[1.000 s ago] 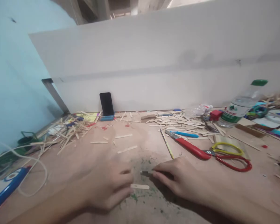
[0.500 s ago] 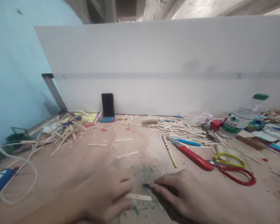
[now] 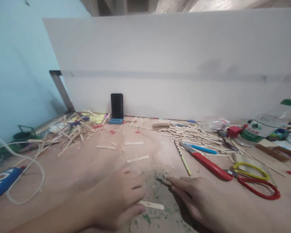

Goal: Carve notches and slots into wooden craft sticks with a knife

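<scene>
My left hand (image 3: 126, 197) is closed, its thumb and fingers pressing a wooden craft stick (image 3: 155, 205) against the tabletop. The stick's free end points right, and a small dark mark shows on it. In my right hand (image 3: 194, 194) the fingers pinch a slim tool with a dark pointed tip (image 3: 162, 181); most of it is hidden by the fingers. That tip sits just above and right of the craft stick, apart from it. Green bits (image 3: 146, 218) are scattered beside the stick.
Red-and-yellow-handled scissors (image 3: 213, 165), a pencil (image 3: 183, 158) and a blue pen (image 3: 201, 148) lie to the right. Loose sticks (image 3: 194, 134) pile behind them, near a plastic bottle (image 3: 259, 129). A phone (image 3: 117, 106) leans on the white board (image 3: 160, 48). A white cord (image 3: 42, 174) curls at left.
The view has shifted, so things appear farther right. The right hand's tool has turned, its tip now angled up and away from the stick. The left hand still holds the craft stick.
</scene>
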`<state>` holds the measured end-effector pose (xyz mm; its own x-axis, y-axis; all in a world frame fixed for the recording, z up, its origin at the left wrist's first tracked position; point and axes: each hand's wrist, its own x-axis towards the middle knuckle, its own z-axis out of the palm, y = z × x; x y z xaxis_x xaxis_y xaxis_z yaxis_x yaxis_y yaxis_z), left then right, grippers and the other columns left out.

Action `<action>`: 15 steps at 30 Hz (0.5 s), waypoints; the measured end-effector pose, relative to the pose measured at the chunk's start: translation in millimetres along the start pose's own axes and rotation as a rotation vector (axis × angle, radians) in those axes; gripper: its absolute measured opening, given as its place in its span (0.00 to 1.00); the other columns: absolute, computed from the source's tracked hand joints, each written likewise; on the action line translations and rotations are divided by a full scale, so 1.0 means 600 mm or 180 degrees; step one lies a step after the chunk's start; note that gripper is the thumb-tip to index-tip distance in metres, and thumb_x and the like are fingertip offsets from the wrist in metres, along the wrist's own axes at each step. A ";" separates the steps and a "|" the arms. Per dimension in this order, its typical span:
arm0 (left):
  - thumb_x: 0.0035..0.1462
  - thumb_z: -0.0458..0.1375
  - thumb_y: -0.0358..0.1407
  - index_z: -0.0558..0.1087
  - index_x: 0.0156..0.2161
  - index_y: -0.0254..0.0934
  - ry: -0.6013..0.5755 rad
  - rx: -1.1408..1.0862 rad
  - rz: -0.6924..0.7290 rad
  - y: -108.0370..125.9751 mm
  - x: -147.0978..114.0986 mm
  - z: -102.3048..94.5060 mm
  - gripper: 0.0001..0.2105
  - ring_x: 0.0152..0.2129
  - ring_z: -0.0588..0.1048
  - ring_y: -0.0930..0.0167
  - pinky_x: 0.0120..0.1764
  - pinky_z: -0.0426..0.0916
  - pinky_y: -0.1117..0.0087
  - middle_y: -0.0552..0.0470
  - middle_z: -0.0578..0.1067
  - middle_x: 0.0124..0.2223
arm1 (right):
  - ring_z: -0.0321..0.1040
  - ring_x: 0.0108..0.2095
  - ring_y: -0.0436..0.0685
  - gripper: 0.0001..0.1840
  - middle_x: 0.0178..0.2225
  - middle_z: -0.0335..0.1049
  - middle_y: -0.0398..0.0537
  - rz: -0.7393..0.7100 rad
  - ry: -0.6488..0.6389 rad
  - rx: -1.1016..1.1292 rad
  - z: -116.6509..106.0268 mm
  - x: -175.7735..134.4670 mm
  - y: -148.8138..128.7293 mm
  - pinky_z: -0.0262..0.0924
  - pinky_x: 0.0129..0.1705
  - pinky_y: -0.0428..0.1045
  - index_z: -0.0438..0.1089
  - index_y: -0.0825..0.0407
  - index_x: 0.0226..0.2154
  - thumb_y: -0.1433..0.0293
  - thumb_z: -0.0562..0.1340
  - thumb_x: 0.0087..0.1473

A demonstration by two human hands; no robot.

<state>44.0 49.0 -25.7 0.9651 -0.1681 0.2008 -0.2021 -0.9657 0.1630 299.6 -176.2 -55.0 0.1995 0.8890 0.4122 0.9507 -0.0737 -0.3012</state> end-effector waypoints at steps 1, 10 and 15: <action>0.78 0.73 0.38 0.68 0.41 0.44 0.0005 0.0017 -0.0009 0.000 0.000 -0.001 0.18 0.35 0.78 0.63 0.45 0.66 0.55 0.55 0.82 0.40 | 0.72 0.20 0.61 0.27 0.24 0.79 0.46 -0.0041 -0.0061 0.0011 0.009 0.002 0.001 0.50 0.25 0.55 0.88 0.38 0.38 0.57 0.57 0.84; 0.79 0.73 0.35 0.70 0.43 0.43 -0.0002 0.0124 0.0101 0.001 -0.002 -0.009 0.15 0.36 0.79 0.63 0.48 0.66 0.56 0.55 0.84 0.42 | 0.78 0.24 0.60 0.24 0.28 0.86 0.47 0.0073 -0.0800 0.0189 -0.019 0.031 -0.012 0.49 0.28 0.53 0.87 0.42 0.38 0.62 0.58 0.83; 0.81 0.71 0.32 0.72 0.43 0.43 0.0017 0.0165 0.0225 -0.004 -0.001 0.000 0.13 0.36 0.79 0.64 0.45 0.64 0.57 0.55 0.84 0.42 | 0.79 0.26 0.59 0.24 0.30 0.87 0.48 0.0171 -0.1012 0.0203 -0.037 0.038 -0.019 0.51 0.29 0.51 0.86 0.44 0.38 0.63 0.59 0.84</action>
<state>44.0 51.3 -26.3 0.9478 -0.2352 0.2151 -0.2606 -0.9605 0.0980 298.6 -165.1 -23.3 0.1552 0.9819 0.1081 0.9220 -0.1047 -0.3727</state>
